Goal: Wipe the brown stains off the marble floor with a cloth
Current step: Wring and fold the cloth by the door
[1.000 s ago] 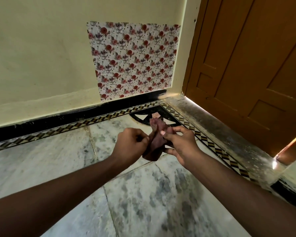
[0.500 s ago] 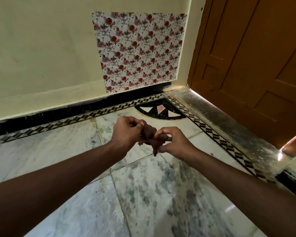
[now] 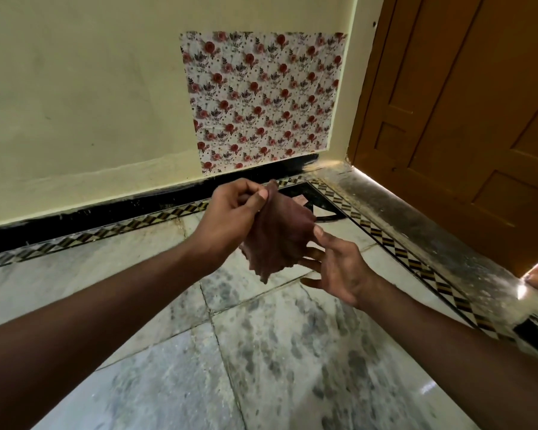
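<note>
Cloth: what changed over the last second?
The cloth went from a bunched wad pinched between both hands to hanging spread open. The left hand still pinches its top corner; the right hand has opened, fingers touching its edge. It stays above the marble floor.

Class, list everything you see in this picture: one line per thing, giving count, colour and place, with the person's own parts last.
cloth: one, reddish brown, held up in the air between both hands, above the floor
marble floor: one, white with grey mottling, across the lower half
patterned border strip: one, black and yellow chequers, along the floor's edges
black skirting: one, at the wall's foot
wall: one, cream, upper left
floral paper patch: one, white with red flowers, on the wall
door: one, orange-brown wood, upper right
threshold: one, dark grey stone, below the door
left hand: one, pinches the cloth's top corner
right hand: one, fingers spread, touching the cloth's right edge
</note>
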A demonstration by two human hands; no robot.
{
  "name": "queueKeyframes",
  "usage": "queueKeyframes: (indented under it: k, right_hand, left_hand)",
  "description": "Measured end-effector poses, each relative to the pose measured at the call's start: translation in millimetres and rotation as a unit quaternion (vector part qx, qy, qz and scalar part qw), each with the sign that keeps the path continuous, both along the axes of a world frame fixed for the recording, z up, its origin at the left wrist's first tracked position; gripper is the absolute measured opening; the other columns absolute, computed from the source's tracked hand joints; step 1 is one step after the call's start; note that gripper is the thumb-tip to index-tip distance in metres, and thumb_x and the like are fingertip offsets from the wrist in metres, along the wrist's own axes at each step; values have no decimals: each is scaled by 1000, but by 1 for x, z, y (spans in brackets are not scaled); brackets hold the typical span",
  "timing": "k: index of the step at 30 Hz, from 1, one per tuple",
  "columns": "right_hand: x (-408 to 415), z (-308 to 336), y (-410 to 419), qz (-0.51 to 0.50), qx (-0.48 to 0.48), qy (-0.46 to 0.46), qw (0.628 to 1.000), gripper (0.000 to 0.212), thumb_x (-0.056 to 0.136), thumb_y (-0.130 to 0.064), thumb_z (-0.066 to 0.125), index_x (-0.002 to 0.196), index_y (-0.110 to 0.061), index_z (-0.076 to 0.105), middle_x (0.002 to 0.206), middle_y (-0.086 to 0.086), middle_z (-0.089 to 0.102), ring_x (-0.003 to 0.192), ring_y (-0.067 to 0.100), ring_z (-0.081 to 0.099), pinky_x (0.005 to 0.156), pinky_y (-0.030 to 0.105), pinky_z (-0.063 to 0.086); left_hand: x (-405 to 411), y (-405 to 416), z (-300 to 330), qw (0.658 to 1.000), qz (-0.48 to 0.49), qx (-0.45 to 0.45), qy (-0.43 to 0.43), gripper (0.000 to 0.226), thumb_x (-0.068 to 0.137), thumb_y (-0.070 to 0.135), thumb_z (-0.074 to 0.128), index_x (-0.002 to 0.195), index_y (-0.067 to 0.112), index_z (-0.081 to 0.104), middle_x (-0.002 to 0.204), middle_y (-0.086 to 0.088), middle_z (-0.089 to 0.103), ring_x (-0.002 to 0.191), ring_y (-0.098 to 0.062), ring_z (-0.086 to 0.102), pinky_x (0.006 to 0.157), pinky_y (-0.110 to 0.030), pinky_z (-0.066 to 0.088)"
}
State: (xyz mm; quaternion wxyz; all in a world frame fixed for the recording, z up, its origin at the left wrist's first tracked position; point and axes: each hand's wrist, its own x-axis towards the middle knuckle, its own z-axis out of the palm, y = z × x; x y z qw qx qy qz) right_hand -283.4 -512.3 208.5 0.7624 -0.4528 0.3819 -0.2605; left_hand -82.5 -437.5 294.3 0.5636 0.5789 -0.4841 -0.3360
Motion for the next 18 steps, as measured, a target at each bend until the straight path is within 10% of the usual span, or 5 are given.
queueKeyframes:
  k: [5, 9, 14, 18]
  right_hand:
    - [2, -1, 2, 20, 50, -117, 992, 101, 45, -61, 102, 130, -12, 75, 134, 18, 72, 125, 35, 66, 117, 57, 46]
    - [9, 0, 13, -20, 14, -107, 994, 54, 82, -31, 86, 130, -12, 72, 117, 13, 77, 98, 23, 76, 88, 39, 61]
    - [13, -9, 19, -112, 21, -43, 992, 27, 89, 0, 80, 111, -9, 67, 97, 16, 80, 83, 25, 79, 68, 38, 66]
    - [9, -15, 24, -173, 8, 28, 984, 44, 86, 3, 84, 117, -15, 60, 90, 14, 76, 82, 27, 75, 79, 43, 64]
  left_hand:
    - [5, 3, 4, 985, 23, 56, 164, 22, 111, 20, 53, 93, 14, 63, 91, -7, 69, 71, -20, 64, 59, -31, 53]
    - [10, 8, -19, 970, 24, 115, 210, 17, 109, 18, 58, 111, 4, 67, 92, -14, 70, 79, -25, 68, 61, -34, 59]
    - [7, 9, -44, 974, 52, 167, 141, 13, 104, 12, 67, 113, 3, 63, 109, -24, 72, 96, -39, 76, 71, -59, 66]
    - [-3, 7, -59, 982, 58, 177, -2, 6, 106, 16, 63, 112, 14, 63, 100, -19, 78, 94, -39, 78, 81, -64, 64]
